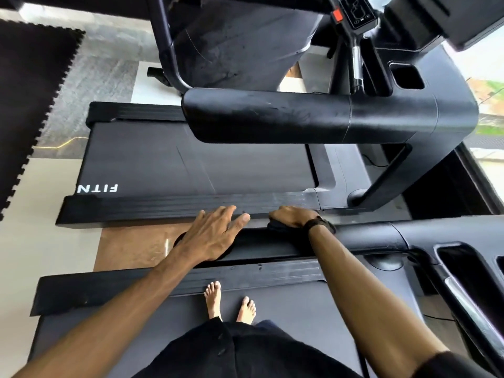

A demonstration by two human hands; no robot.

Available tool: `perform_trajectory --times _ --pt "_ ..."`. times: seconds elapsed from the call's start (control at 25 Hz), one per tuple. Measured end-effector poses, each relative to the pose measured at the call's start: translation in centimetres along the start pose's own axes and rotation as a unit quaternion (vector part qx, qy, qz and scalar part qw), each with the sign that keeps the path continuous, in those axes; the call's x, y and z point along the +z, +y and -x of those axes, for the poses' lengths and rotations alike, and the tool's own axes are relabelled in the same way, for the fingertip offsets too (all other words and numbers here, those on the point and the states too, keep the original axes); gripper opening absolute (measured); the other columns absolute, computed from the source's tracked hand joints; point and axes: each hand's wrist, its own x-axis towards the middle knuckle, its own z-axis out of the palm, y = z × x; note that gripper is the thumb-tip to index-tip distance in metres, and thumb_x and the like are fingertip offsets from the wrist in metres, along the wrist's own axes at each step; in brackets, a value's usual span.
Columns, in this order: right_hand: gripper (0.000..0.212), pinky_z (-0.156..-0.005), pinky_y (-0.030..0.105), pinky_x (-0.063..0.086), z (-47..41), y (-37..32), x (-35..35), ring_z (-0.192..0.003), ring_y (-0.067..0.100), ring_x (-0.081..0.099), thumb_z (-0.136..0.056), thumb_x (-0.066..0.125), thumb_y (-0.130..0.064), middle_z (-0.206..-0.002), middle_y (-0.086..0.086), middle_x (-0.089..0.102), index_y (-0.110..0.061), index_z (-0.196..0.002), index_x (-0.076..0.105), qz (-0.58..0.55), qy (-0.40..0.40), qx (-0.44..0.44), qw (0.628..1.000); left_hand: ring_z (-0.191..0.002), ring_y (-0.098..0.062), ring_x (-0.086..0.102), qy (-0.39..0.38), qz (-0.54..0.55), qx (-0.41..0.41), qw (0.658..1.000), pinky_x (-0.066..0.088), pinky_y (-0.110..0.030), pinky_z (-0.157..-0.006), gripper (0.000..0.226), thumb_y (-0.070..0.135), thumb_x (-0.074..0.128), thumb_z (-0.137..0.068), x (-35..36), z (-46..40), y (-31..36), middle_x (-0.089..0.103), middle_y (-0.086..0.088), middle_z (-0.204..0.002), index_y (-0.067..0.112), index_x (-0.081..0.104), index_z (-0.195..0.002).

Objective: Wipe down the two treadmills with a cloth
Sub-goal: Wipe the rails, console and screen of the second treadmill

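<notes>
I stand barefoot on the belt of the near treadmill. Its black left handrail runs across in front of me. My left hand rests flat on that rail with straight, spread fingers. My right hand grips a dark cloth bunched against the same rail, a little to the right of my left hand. The second treadmill lies beyond the rail, with white letters on its belt and its own thick handrail above.
A brown floor strip separates the two machines. Black puzzle mats cover the floor at far left. The near treadmill's console tray is at right, the far one's console at top. Windows run along the right.
</notes>
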Motion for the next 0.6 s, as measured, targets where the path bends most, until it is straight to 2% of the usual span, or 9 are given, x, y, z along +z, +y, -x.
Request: perform_trajectory --times 0.08,0.16,0.24,0.32,0.4,0.48,0.56,0.6 --pt "0.065 -0.097 0.042 0.039 1.5 -1.5 1.3 -0.126 0.034 0.054 -0.087 0.028 -0.058 -0.137 0.015 0.058 -0.017 -0.126 0.06 0.042 0.056 -0.05 0.996 -0.137 -0.02 0.042 -0.013 -0.003 0.008 1.0 0.022 -0.047 -0.117 0.087 0.074 0.006 -0.089 0.1 0.0 -0.1 0.046 0.001 -0.15 0.019 0.032 -0.151" --pt "0.057 -0.09 0.039 0.041 5.0 -1.5 2.7 -0.116 0.032 0.059 -0.088 0.027 -0.054 -0.123 0.011 0.067 -0.022 -0.118 0.065 0.015 0.17 -0.117 0.978 -0.139 -0.019 0.041 -0.026 -0.007 0.011 1.0 0.019 -0.047 -0.118 0.087 0.074 0.005 -0.089 0.1 0.0 -0.1 0.044 0.001 -0.151 0.02 0.031 -0.151" --pt "0.053 -0.096 0.034 0.04 8.6 -0.4 4.4 -0.117 0.021 0.059 -0.086 0.03 -0.048 -0.123 0.0 0.07 -0.027 -0.12 0.066 -0.013 0.282 -0.177 0.943 -0.141 -0.021 0.039 -0.03 -0.006 0.013 0.999 0.014 -0.048 -0.12 0.087 0.073 0.004 -0.089 -0.2 0.2 0.0 0.042 0.001 -0.152 0.02 0.029 -0.153" --pt "0.057 -0.103 0.032 0.039 9.5 1.6 4.2 -0.121 0.016 0.058 -0.083 0.031 -0.048 -0.127 -0.006 0.068 -0.03 -0.123 0.067 -0.015 0.321 -0.17 0.931 -0.143 -0.021 0.036 -0.032 -0.006 0.015 0.999 0.01 -0.048 -0.122 0.083 0.07 0.005 -0.092 -0.4 0.5 0.3 0.04 -0.002 -0.153 0.018 0.027 -0.154" --pt "0.05 -0.098 0.036 0.041 7.2 3.4 2.3 -0.118 0.024 0.06 -0.089 0.033 -0.05 -0.124 0.002 0.069 -0.03 -0.117 0.07 0.004 0.26 -0.072 0.963 -0.144 -0.021 0.034 -0.041 0.001 0.011 0.999 0.008 -0.049 -0.122 0.084 0.07 0.006 -0.092 -0.5 0.7 0.4 0.04 -0.003 -0.153 0.017 0.026 -0.154" --pt "0.05 -0.096 0.04 0.04 4.1 3.3 0.1 -0.121 0.031 0.058 -0.092 0.038 -0.054 -0.132 0.011 0.064 -0.022 -0.116 0.068 -0.004 0.123 0.04 0.992 -0.144 -0.022 0.034 -0.058 0.014 -0.002 0.998 0.008 -0.052 -0.121 0.092 0.076 0.002 -0.086 -0.8 0.3 0.6 0.04 -0.002 -0.153 0.018 0.027 -0.153" --pt "0.053 -0.098 0.042 0.038 2.1 1.5 -0.5 -0.125 0.031 0.055 -0.091 0.042 -0.054 -0.139 0.012 0.058 -0.017 -0.122 0.062 -0.008 0.043 0.047 0.998 -0.144 -0.024 0.033 -0.058 0.031 -0.004 0.998 0.009 -0.054 -0.121 0.095 0.078 0.001 -0.083 -1.4 -0.8 1.7 0.039 -0.003 -0.154 0.019 0.029 -0.152" --pt "0.051 -0.099 0.043 0.038 1.7 0.3 -0.2 -0.126 0.031 0.054 -0.092 0.042 -0.052 -0.139 0.012 0.058 -0.017 -0.123 0.062 0.0 0.04 0.03 0.999 -0.144 -0.025 0.033 -0.046 0.038 0.004 0.998 0.009 -0.054 -0.121 0.093 0.077 0.003 -0.085 -1.7 -1.5 2.5 0.039 -0.004 -0.155 0.018 0.03 -0.152"
